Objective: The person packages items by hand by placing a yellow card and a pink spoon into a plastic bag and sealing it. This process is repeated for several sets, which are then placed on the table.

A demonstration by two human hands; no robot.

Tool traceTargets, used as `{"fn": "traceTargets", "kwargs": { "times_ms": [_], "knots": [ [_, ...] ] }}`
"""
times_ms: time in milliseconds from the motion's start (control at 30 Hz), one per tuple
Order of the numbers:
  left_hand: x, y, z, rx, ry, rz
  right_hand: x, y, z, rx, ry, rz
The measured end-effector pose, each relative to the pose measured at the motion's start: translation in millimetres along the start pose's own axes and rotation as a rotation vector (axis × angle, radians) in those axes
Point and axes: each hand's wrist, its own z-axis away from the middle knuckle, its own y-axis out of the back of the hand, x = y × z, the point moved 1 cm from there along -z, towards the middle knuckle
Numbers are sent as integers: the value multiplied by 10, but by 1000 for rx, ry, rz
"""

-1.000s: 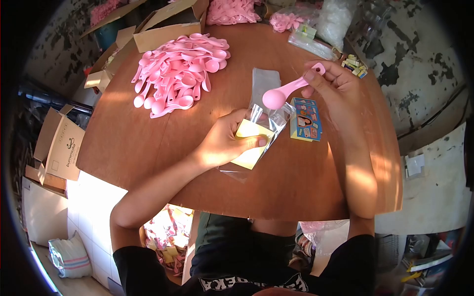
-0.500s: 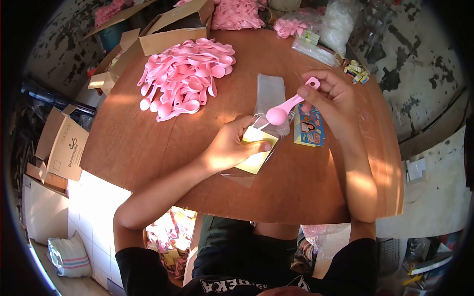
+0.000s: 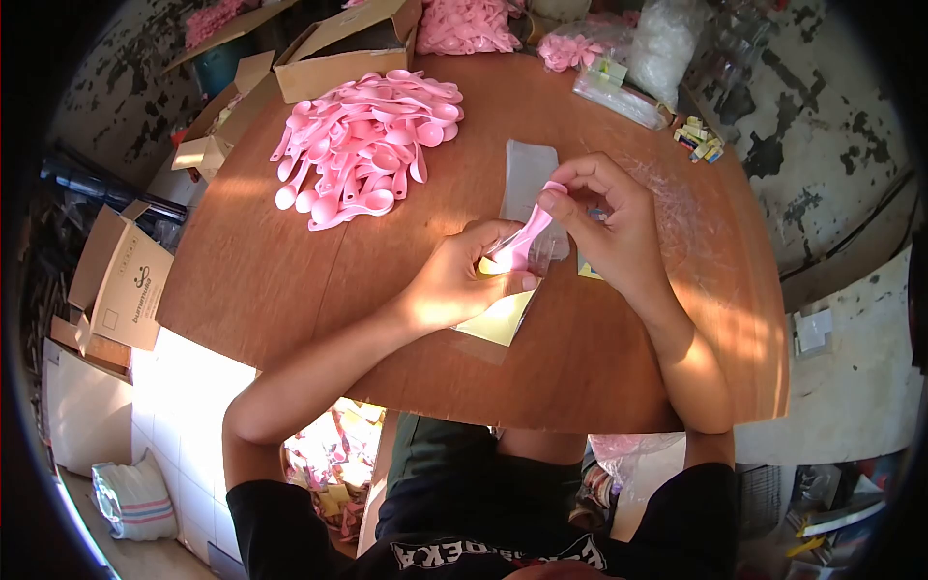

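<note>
My left hand (image 3: 454, 280) pinches a clear plastic bag (image 3: 503, 314) with a yellow card inside, flat on the round wooden table (image 3: 290, 280). My right hand (image 3: 604, 227) holds a pink plastic spoon (image 3: 522, 242) by its handle, with the bowl end pushed into the bag's open mouth. Just beyond the hands lies a stack of clear empty bags (image 3: 530, 174). My right hand hides most of a small printed box; only a yellow corner shows at its wrist.
A big heap of pink spoons (image 3: 372, 140) lies at the table's far left. An open cardboard box (image 3: 343, 48) stands behind it. Bags of pink items (image 3: 570, 43) and small yellow packets (image 3: 698, 140) sit at the far right. Cartons (image 3: 121, 285) stand on the floor left.
My right hand has moved left and down, carrying the spoon from above the printed box into the mouth of the bag. The left hand has kept its hold on the bag.
</note>
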Motion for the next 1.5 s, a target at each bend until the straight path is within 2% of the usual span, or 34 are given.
{"fn": "traceTargets", "kwargs": {
  "times_ms": [67, 100, 167, 300, 400, 433, 467, 500, 567, 600, 633, 667, 700, 733, 767, 833, 900, 933, 967, 1033, 1067, 1100, 1167, 1233, 1300, 1333, 1400, 1500],
  "knots": [
    [-4, 0, 20, -12, -56, 27, 32, -11, 1, -3, 162, 145],
    [6, 2, 33, -10, -55, 29, 22, -20, 17, -6, 161, 145],
    [40, 7, 39, -27, 38, -2, 4, -42, 69, -123, -69, -90],
    [4, -2, 65, -92, -10, 95, -183, 45, 130, -177, -195, -137],
    [59, -13, 75, -39, -270, 184, -487, 253, 81, -68, -83, -134],
    [76, 8, 72, -38, -270, 186, -627, 312, 56, 47, 40, -147],
    [105, 52, 77, 55, -265, 32, -704, 349, 51, 163, 164, -160],
    [122, 86, 86, 149, -258, -122, -683, 347, 27, 164, 161, -159],
    [108, 116, 83, 196, -302, -201, -607, 290, -32, 60, 355, 382],
    [104, 142, 70, 212, -349, -237, -555, 198, 4, 7, 221, 301],
    [148, 160, 46, 229, -401, -279, -508, 182, 36, 17, 231, 305],
    [201, 149, 32, 275, -492, -269, -462, 172, 58, 35, 191, 190],
    [252, 141, 45, 280, -500, -275, -455, 162, 74, 47, 151, 72],
    [354, 112, 82, 174, -458, -175, -516, 159, 107, 25, 80, -54],
    [455, 65, 121, 63, -411, -75, -567, 165, 137, 31, 85, -57],
    [617, -69, 224, 45, -414, 8, -631, 172, 223, -91, -36, -244],
    [697, -146, 321, -107, -198, 290, -676, 190, 330, -123, -88, -281],
    [701, -259, 364, 21, -204, 245, -695, 187, 390, -163, -141, -319],
    [685, -298, 413, 14, -202, 240, -722, 174, 460, -155, -140, -321],
    [610, -346, 497, 96, -141, 146, -763, 148, 594, -125, -91, -150],
    [583, -420, 525, 167, -184, 80, -733, 163, 654, -137, -31, -56],
    [577, -459, 561, 161, -177, 77, -730, 174, 695, -130, -36, -61],
    [593, -521, 607, 164, -83, 61, -746, 199, 765, -96, 116, 120],
    [695, -594, 613, 156, -105, 78, -701, 197, 819, -12, 137, 124],
    [775, -638, 631, 111, -61, -33, -653, 257, 836, 4, 298, 322],
    [756, -635, 619, 109, -92, -122, -638, 269, 831, 11, 293, 319],
    [772, -708, 603, 118, -84, -141, -627, 285, 826, 44, 433, 400],
    [814, -747, 596, 82, -77, -234, -642, 319, 861, -15, 414, 491]
  ]
}}
